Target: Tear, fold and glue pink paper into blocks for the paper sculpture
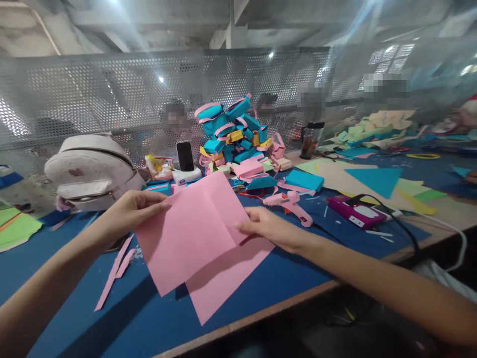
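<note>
A pink sheet of paper [186,233] with a faint crease is held up, tilted, over the blue table. My left hand [136,211] pinches its upper left edge between thumb and fingers. On the opposite side, my right hand [266,226] grips the sheet's right edge, its fingers partly hidden behind the paper. Beneath lies a second pink sheet [227,281], flat on the table and partly covered by the raised one. Just past my right hand rests a pink glue gun [288,203]. Narrow pink paper strips [115,278] lie left of the sheets.
A white backpack [93,171] stands at the left. Blue and pink paper boxes [231,134] are heaped at the back, near a phone [185,156] propped upright. A magenta power box [356,211] with cables sits at the right. The table's front edge [238,323] runs close by.
</note>
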`<state>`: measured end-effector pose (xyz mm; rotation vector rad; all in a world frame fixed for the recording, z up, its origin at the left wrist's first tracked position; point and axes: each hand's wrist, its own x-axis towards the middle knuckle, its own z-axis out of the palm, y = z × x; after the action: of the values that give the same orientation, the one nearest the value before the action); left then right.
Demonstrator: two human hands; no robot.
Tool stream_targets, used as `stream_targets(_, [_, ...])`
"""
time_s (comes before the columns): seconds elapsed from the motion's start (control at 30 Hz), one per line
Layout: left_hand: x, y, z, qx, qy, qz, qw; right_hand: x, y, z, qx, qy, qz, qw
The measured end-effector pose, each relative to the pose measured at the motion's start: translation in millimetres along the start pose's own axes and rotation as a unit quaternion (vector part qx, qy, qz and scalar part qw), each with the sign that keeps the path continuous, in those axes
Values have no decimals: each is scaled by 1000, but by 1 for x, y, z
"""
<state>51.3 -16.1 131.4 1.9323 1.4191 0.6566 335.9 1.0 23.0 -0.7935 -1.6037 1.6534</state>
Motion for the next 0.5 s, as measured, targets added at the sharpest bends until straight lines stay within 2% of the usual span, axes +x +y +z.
stream_targets(0.1, [0,-9,-7,-19,-18,-19,999,5,8,11,26,-35,25,999])
stream_targets(0.37, [11,-39,-15,-41,-32,-34,998,14,13,15,53,-29,52,997])
stream_targets(0.5, [11,-37,-16,-28,-58,-47,997,17,18,13,46,-30,62,997])
